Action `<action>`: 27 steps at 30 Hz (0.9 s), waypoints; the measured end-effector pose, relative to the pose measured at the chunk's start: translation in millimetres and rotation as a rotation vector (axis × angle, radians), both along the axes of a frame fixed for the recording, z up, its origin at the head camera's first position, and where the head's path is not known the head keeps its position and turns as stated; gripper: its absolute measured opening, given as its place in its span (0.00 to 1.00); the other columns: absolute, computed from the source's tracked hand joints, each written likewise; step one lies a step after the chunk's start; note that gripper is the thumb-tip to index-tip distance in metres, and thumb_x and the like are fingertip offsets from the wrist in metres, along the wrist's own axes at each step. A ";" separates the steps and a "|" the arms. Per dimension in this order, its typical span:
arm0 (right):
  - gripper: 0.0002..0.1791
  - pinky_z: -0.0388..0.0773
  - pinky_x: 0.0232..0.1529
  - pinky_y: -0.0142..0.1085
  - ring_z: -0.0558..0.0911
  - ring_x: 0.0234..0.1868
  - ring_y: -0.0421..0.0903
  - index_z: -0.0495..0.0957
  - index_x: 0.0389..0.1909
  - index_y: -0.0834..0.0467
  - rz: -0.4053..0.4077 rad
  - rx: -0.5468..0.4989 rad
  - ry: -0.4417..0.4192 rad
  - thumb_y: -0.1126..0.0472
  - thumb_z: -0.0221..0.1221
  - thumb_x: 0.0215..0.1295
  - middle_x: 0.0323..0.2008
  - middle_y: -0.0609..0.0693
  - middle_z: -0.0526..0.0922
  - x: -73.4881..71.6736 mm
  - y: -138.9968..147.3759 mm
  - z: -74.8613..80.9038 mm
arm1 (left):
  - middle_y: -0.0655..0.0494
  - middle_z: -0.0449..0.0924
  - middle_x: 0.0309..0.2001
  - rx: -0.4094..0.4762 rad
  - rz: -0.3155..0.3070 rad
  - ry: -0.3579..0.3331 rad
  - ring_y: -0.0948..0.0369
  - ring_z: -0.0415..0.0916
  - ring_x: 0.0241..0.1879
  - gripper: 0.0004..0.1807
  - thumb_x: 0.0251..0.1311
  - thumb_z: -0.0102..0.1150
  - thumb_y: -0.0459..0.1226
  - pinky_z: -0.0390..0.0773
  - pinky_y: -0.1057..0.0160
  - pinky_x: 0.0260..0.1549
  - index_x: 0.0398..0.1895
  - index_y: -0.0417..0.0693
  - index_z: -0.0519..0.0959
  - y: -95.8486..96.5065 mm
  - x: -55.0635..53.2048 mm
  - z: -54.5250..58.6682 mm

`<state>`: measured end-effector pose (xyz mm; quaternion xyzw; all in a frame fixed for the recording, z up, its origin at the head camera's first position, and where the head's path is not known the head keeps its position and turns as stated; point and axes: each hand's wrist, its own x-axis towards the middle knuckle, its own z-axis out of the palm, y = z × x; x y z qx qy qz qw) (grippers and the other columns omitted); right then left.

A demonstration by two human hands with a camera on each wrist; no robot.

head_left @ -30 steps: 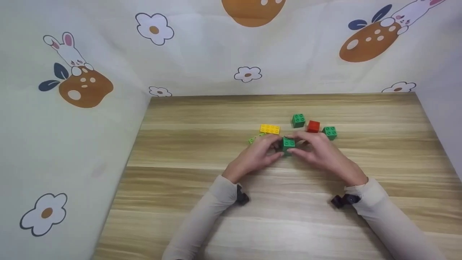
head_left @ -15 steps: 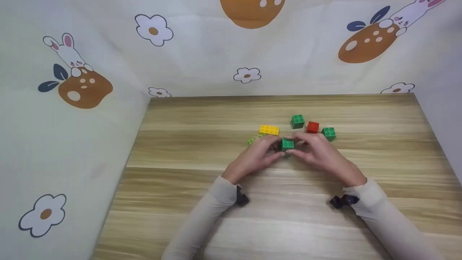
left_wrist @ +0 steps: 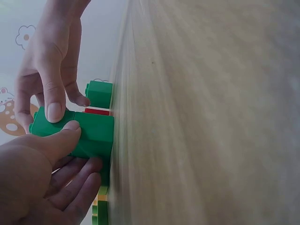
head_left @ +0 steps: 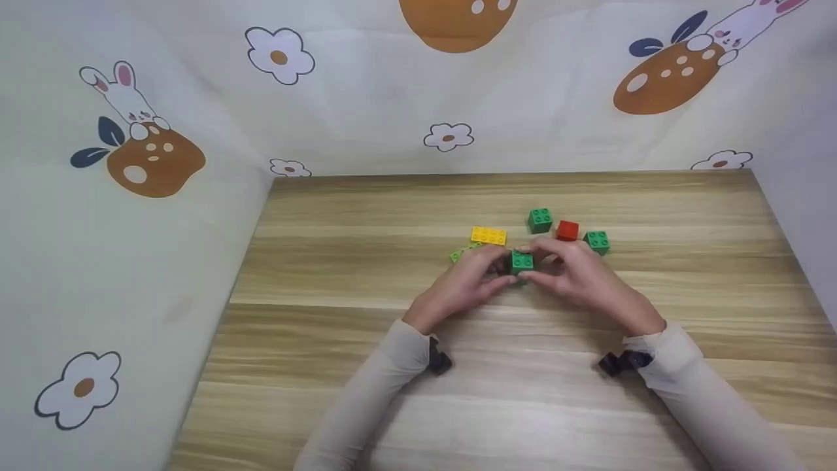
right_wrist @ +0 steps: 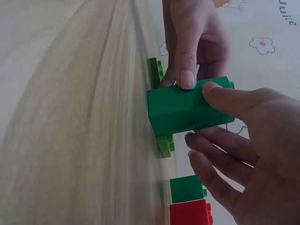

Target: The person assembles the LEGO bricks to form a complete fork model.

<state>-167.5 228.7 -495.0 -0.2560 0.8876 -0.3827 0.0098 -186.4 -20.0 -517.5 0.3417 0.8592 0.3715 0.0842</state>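
Two dark green toy building blocks stand stacked on the table, between both hands. My left hand (head_left: 458,281) grips the lower green block (left_wrist: 98,136), its thumb lying across the side close to the seam. From the other side, my right hand (head_left: 582,275) pinches the upper green block (right_wrist: 213,105) between thumb and fingers; its studs (head_left: 522,261) face up in the head view. No clear gap shows at the seam between the blocks. A light green block (head_left: 458,254) lies partly hidden behind the left hand.
Beyond the hands sit a yellow block (head_left: 488,235), a green block (head_left: 540,221), a red block (head_left: 567,230) and another green block (head_left: 597,242) by the right knuckles. A patterned wall covering (head_left: 366,91) borders the wooden table (head_left: 353,216) at the back and left.
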 end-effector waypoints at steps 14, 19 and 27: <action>0.21 0.90 0.45 0.42 0.90 0.46 0.46 0.88 0.57 0.50 -0.025 0.019 -0.001 0.56 0.78 0.64 0.54 0.50 0.92 1.3 0.4 1.8 | 0.53 0.85 0.61 -0.036 0.007 0.014 0.60 0.82 0.59 0.22 0.76 0.66 0.46 0.83 0.64 0.63 0.67 0.48 0.80 -0.3 1.3 1.7; 0.21 0.88 0.44 0.38 0.91 0.49 0.47 0.88 0.57 0.48 -0.025 0.013 0.003 0.55 0.78 0.64 0.55 0.49 0.92 0.2 1.3 0.0 | 0.52 0.86 0.61 -0.040 0.007 0.019 0.60 0.82 0.59 0.22 0.76 0.67 0.46 0.83 0.64 0.63 0.67 0.47 0.80 0.3 0.9 2.0; 0.22 0.90 0.43 0.39 0.90 0.43 0.44 0.88 0.57 0.49 -0.028 0.024 0.022 0.56 0.79 0.63 0.52 0.50 0.92 0.8 0.8 -0.8 | 0.52 0.85 0.61 -0.044 0.020 -0.018 0.60 0.83 0.57 0.22 0.74 0.69 0.43 0.84 0.65 0.62 0.66 0.47 0.80 0.7 2.1 2.3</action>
